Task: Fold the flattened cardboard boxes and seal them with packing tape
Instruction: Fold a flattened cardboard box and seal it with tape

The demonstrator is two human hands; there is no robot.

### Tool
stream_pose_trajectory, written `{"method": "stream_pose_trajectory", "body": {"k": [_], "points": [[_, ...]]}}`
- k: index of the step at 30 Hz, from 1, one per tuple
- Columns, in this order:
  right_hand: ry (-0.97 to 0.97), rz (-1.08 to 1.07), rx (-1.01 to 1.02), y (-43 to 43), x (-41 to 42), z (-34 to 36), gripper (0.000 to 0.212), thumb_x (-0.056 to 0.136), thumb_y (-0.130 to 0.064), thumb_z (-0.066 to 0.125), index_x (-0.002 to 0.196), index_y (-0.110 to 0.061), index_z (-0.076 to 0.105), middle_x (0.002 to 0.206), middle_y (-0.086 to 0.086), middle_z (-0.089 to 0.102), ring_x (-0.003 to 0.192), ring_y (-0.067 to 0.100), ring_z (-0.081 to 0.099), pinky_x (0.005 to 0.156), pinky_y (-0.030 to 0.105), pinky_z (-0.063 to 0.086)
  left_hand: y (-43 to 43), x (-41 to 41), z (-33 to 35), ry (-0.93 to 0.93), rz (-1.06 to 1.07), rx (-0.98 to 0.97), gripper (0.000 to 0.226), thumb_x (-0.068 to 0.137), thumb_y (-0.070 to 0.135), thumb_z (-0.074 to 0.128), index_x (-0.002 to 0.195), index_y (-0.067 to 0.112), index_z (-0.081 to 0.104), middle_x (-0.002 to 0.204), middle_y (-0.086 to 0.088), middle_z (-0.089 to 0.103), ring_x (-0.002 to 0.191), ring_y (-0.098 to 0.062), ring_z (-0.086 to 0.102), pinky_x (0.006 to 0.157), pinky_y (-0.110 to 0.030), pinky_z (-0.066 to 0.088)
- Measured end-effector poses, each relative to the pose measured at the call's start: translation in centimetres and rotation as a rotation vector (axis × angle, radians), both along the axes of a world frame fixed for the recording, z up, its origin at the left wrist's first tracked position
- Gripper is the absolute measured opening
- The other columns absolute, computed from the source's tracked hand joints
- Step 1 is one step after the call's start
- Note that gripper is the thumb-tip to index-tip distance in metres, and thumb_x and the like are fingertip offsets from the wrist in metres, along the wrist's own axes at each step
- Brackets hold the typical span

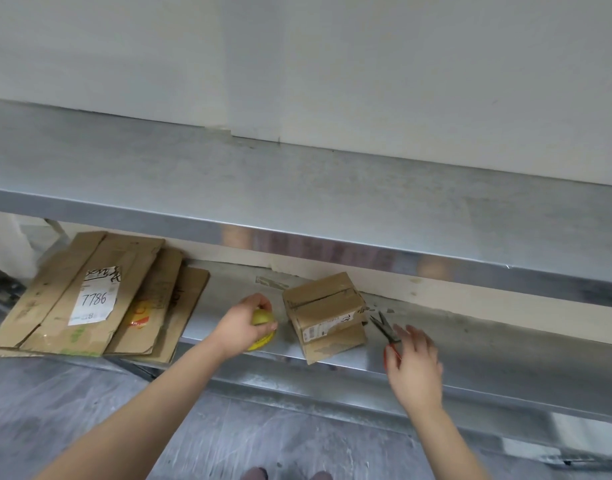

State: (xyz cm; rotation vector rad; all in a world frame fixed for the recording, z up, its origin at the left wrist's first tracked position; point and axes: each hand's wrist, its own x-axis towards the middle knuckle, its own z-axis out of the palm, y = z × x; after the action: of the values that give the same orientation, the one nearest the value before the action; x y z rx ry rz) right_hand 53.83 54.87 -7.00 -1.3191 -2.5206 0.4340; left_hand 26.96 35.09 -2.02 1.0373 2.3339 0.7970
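The broad steel worktop [297,188] runs across the middle of the frame, and its front lip overhangs the lower shelf [477,344], shading the shelf's back edge where everything sits. Above it is a plain pale wall [297,46]; below, grey scuffed floor [228,427]. On the shelf at lower right lie scissors [384,327], dark blades pointing to the upper left. Their red handles are mostly covered by the right hand [415,362], which hovers with fingers spread and holds nothing; I cannot tell whether it touches them. At centre the left hand [244,325] curls round a yellow tape roll [263,318], hiding most of it. At the bottom edge, two dark shapes are cut off and too blurred to name. At left a stack of flattened cardboard [51,303] lies fanned out, overhanging the shelf's front edge, its top sheet bearing a white label [95,296] marked 7786. Between the hands stands one folded box [327,315], small, brown and creased, with a seam across its top and a printed label on its front face.
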Motion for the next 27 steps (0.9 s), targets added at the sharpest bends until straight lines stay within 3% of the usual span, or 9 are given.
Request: {"method": "stream_pose_trajectory", "body": {"k": [2, 4, 6, 8, 11, 14, 16, 22, 27], "points": [[0.212, 0.153, 0.098, -0.4, -2.3, 1.7, 0.044, 0.089, -0.036, 0.046, 0.125, -0.015, 0.060, 0.127, 0.012, 0.060, 0.117, 0.036, 0.054, 0.093, 0.047, 0.048, -0.2, 0.0, 0.0, -0.003, -0.013, 0.001, 0.032, 0.082, 0.029, 0.074, 0.102, 0.021, 0.051, 0.104, -0.002, 0.058, 0.093, -0.019, 0.054, 0.071, -0.025, 0.036], [0.294, 0.315, 0.111, -0.9, -5.5, 3.8, 0.045, 0.091, -0.039, 0.045, 0.129, -0.017, 0.056, 0.133, 0.009, 0.057, 0.124, 0.034, 0.050, 0.099, 0.046, 0.045, -0.4, 0.0, 0.0, -0.010, -0.025, 0.004, 0.032, 0.082, 0.030, 0.074, 0.103, 0.021, 0.051, 0.104, -0.002, 0.058, 0.093, -0.019, 0.054, 0.072, -0.024, 0.036], [0.227, 0.439, 0.038, -1.5, -8.7, 5.2, 0.048, 0.094, -0.047, 0.045, 0.138, -0.028, 0.048, 0.148, 0.003, 0.044, 0.141, 0.030, 0.033, 0.109, 0.046, 0.033, -0.7, 0.1, 0.0, -0.021, -0.033, 0.006, 0.033, 0.082, 0.030, 0.074, 0.105, 0.020, 0.052, 0.104, -0.001, 0.058, 0.094, -0.019, 0.054, 0.073, -0.024, 0.036], [0.021, 0.490, -0.053, -1.9, -10.9, 5.3, 0.053, 0.095, -0.054, 0.043, 0.145, -0.040, 0.035, 0.160, -0.005, 0.022, 0.150, 0.024, 0.010, 0.117, 0.046, 0.019, -1.1, 0.1, 0.0, -0.035, -0.038, 0.009, 0.033, 0.083, 0.029, 0.074, 0.105, 0.020, 0.052, 0.104, -0.001, 0.058, 0.094, -0.019, 0.055, 0.073, -0.024, 0.036], [-0.190, 0.431, -0.113, -2.5, -11.2, 3.6, 0.056, 0.093, -0.061, 0.041, 0.146, -0.042, 0.035, 0.161, -0.006, 0.018, 0.150, 0.024, 0.008, 0.117, 0.047, 0.026, -1.7, -0.1, -0.2, -0.056, -0.037, 0.011, 0.033, 0.082, 0.030, 0.074, 0.104, 0.022, 0.051, 0.103, -0.001, 0.058, 0.094, -0.019, 0.056, 0.074, -0.025, 0.038], [-0.080, 0.323, -0.010, -4.1, -9.9, 2.5, 0.061, 0.083, -0.067, 0.039, 0.133, -0.037, 0.056, 0.146, 0.004, 0.047, 0.137, 0.034, 0.036, 0.099, 0.052, 0.047, -2.0, -0.5, -0.1, -0.057, -0.069, 0.002, 0.032, 0.082, 0.030, 0.074, 0.103, 0.025, 0.050, 0.100, 0.003, 0.057, 0.092, -0.016, 0.054, 0.071, -0.023, 0.038], [-0.041, 0.248, 0.030, -5.4, -8.9, 2.0, 0.060, 0.081, -0.068, 0.039, 0.129, -0.039, 0.059, 0.142, 0.003, 0.051, 0.133, 0.034, 0.041, 0.094, 0.050, 0.050, -1.9, -0.7, 0.0, -0.055, -0.100, -0.013, 0.030, 0.082, 0.029, 0.074, 0.101, 0.025, 0.051, 0.097, 0.006, 0.056, 0.090, -0.014, 0.052, 0.066, -0.015, 0.037], [-0.049, 0.182, -0.101, -6.3, -8.5, 2.0, 0.055, 0.089, -0.065, 0.049, 0.140, -0.046, 0.046, 0.156, -0.004, 0.031, 0.146, 0.023, 0.018, 0.104, 0.046, 0.042, -1.2, -1.9, 0.3, -0.047, -0.172, -0.088, 0.028, 0.082, 0.029, 0.072, 0.101, 0.025, 0.053, 0.106, 0.004, 0.057, 0.096, -0.016, 0.052, 0.074, -0.024, 0.035], [-0.061, 0.170, -0.168, -5.8, -9.8, 2.6, 0.053, 0.089, -0.062, 0.052, 0.140, -0.047, 0.045, 0.158, -0.007, 0.027, 0.147, 0.020, 0.016, 0.107, 0.046, 0.036, -0.6, -3.0, 0.7, 0.002, -0.193, -0.102, 0.030, 0.082, 0.025, 0.070, 0.107, 0.019, 0.055, 0.107, 0.005, 0.055, 0.097, -0.016, 0.051, 0.075, -0.025, 0.036]]}}
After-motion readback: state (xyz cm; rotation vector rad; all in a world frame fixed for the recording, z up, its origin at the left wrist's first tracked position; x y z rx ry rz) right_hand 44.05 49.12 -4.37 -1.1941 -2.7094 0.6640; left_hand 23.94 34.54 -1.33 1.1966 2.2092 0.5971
